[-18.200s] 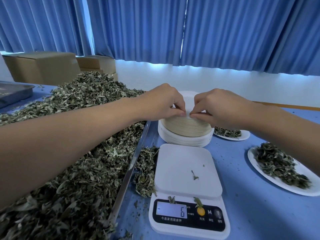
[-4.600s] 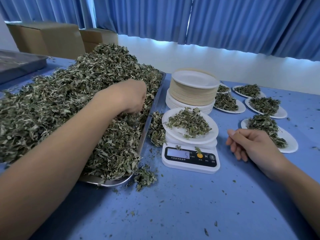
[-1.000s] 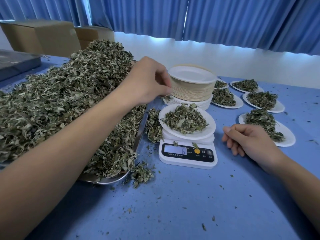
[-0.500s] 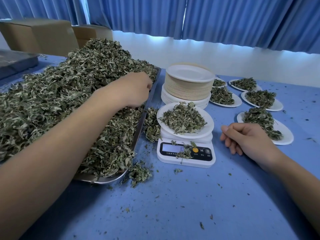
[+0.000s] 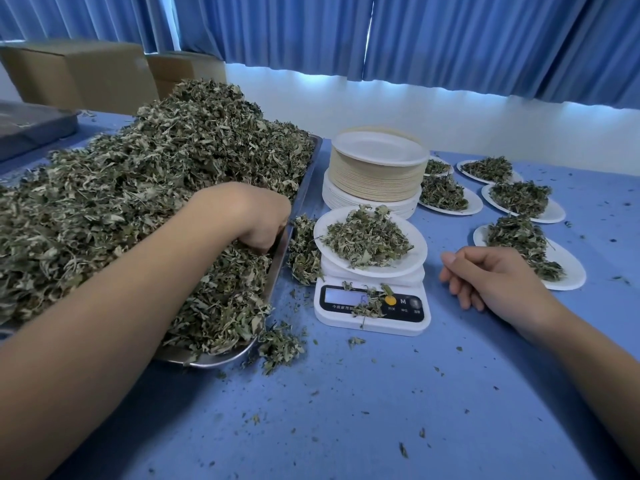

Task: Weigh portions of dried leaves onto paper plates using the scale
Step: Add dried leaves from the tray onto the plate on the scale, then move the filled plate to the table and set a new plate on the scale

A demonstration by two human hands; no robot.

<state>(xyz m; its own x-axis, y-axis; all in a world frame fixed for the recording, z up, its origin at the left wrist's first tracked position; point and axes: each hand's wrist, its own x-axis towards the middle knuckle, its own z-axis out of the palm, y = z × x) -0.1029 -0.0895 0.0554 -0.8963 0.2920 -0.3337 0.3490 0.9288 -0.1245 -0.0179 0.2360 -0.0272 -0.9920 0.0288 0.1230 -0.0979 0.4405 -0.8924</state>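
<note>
L hand (image 5: pixel 256 220) curled into dried leaves (image 5: pixel 156 188) in tray (image 5: pixel 214 360), counter's left edge, gripping a pinch. R hand (image 5: pixel 491 278) idle, loose, empty. Plate (image 5: pixel 415 252) on scale (image 5: pixel 391 325) mid-counter. Leaves look light, crumbly, prob shed easily: take small loose pinches.

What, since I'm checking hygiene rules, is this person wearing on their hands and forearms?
The left hand and right hand are ungloved, and both forearms are bare to the frame's edge: no sleeves, watch, bracelet or ring in view. The left hand is partly buried in the dried leaves, so a ring there cannot be ruled out.
</note>
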